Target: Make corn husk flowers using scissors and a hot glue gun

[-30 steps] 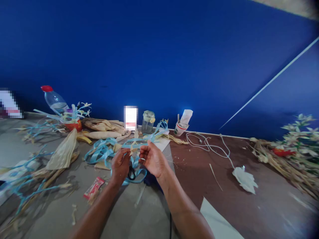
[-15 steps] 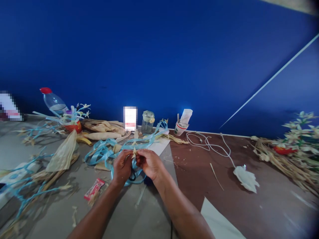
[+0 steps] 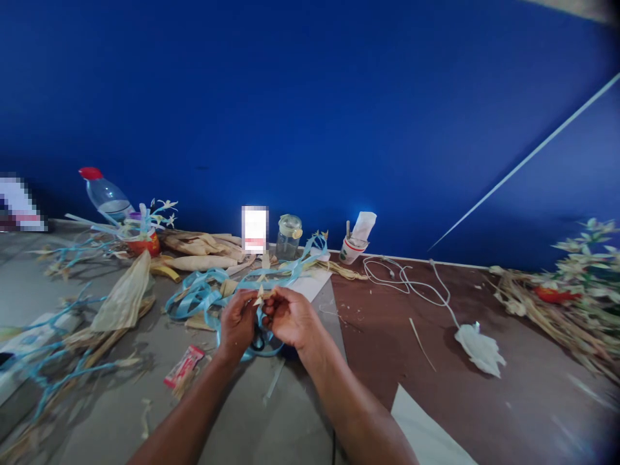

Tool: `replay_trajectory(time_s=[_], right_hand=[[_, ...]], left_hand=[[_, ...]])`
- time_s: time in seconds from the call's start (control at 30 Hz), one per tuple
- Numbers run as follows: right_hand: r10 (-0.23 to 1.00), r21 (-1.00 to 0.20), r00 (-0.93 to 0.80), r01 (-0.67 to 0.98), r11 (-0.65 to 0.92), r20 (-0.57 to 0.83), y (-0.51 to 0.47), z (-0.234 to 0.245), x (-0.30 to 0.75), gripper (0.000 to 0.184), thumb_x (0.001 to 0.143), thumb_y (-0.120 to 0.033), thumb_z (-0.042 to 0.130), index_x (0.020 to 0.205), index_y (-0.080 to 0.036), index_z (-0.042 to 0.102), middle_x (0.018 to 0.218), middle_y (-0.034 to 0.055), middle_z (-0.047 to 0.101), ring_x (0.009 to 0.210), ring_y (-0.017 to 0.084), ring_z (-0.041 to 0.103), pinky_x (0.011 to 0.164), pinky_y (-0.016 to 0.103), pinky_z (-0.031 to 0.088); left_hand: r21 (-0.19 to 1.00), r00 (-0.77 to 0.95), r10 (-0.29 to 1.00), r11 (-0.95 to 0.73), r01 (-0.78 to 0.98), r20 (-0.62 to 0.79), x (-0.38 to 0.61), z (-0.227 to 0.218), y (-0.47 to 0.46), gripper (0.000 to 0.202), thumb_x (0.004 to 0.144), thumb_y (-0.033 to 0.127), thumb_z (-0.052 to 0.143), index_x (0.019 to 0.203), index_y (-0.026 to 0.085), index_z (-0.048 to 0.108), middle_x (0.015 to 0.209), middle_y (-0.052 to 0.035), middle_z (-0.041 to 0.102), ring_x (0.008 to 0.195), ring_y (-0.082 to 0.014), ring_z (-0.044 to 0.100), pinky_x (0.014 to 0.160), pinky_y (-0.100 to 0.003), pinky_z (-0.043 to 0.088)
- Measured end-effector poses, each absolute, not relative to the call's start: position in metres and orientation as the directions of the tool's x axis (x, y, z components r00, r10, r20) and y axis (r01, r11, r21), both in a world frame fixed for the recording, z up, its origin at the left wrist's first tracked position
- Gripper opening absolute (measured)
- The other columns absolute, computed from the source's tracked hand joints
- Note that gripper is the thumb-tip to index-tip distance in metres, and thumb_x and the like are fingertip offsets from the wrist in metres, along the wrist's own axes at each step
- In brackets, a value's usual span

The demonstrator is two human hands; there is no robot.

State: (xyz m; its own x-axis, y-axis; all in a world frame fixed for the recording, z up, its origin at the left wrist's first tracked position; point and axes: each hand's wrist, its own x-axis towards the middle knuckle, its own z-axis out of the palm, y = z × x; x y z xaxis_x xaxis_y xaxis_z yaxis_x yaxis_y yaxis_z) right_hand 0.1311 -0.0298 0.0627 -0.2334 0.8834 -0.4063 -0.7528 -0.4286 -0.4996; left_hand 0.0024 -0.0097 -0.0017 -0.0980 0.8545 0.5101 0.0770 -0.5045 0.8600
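Between my two hands is a small pale flower [image 3: 260,296] with pointed petals, which looks made of dried husk. My left hand [image 3: 238,325] pinches it from the left, fingers closed. From the other side my right hand [image 3: 289,316] holds it with thumb and forefinger, the other fingers curled. Light blue ribbon [image 3: 194,294] lies in loops just beyond and under my hands. A black loop [image 3: 259,338], perhaps a scissors handle, shows partly below the fingers. The flower's stem is hidden by my fingers.
Dried husks [image 3: 203,245] lie along the blue wall, beside a glass jar [image 3: 289,239] and a paper cup [image 3: 352,250]. Blue-wrapped stems [image 3: 62,374] spread at left near a red wrapper [image 3: 184,365]. A white cable [image 3: 407,278] and flower bunch [image 3: 586,265] are right.
Both hands stay almost in place around the flower, which has tilted slightly and dipped a little. The whole view has shifted very slightly.
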Motion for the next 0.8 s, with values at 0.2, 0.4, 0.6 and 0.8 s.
replay_trajectory(time_s=[0.2, 0.4, 0.6, 0.8], right_hand=[[0.916, -0.505, -0.071, -0.816, -0.28, -0.394, -0.032, 0.078, 0.144, 0.029, 0.073, -0.034, 0.067, 0.056, -0.017, 0.05, 0.053, -0.0036, 0.052, 0.047, 0.008, 0.043, 0.048, 0.022, 0.033], [0.923, -0.682, -0.051, -0.659, -0.319, -0.383, -0.034, 0.066, 0.124, 0.034, 0.056, -0.041, 0.08, 0.065, -0.014, 0.061, 0.058, -0.0023, 0.056, 0.052, 0.008, 0.046, 0.047, 0.02, 0.032], [0.94, -0.768, 0.008, -0.579, -0.274, -0.341, -0.034, 0.059, 0.119, 0.023, 0.055, -0.03, 0.077, 0.06, -0.015, 0.061, 0.052, -0.004, 0.054, 0.048, 0.007, 0.044, 0.046, 0.019, 0.03], [0.919, -0.66, -0.091, -0.669, -0.342, -0.384, -0.033, 0.058, 0.121, 0.011, 0.058, -0.02, 0.071, 0.06, -0.014, 0.062, 0.051, -0.0028, 0.054, 0.048, 0.008, 0.045, 0.046, 0.02, 0.031]], left_hand=[[0.91, -0.224, 0.892, -0.411, -0.044, 0.392, -0.001, -0.021, -0.001, 0.012, 0.072, 0.028, 0.067, 0.082, 0.02, 0.067, 0.079, -0.0021, 0.064, 0.074, -0.0157, 0.061, 0.066, -0.027, 0.048], [0.894, -0.192, 0.878, -0.448, -0.001, 0.439, 0.001, -0.016, -0.003, 0.011, 0.073, 0.029, 0.066, 0.078, 0.019, 0.067, 0.075, -0.0011, 0.063, 0.07, -0.0141, 0.059, 0.066, -0.026, 0.048], [0.869, -0.115, 0.862, -0.493, 0.034, 0.493, 0.002, -0.006, -0.008, 0.005, 0.075, 0.021, 0.063, 0.079, 0.02, 0.067, 0.074, -0.001, 0.063, 0.071, -0.0141, 0.058, 0.069, -0.026, 0.047], [0.88, -0.093, 0.876, -0.474, 0.022, 0.474, 0.003, -0.002, -0.011, 0.007, 0.075, 0.02, 0.062, 0.079, 0.021, 0.068, 0.075, -0.0016, 0.064, 0.073, -0.0161, 0.059, 0.071, -0.028, 0.047]])
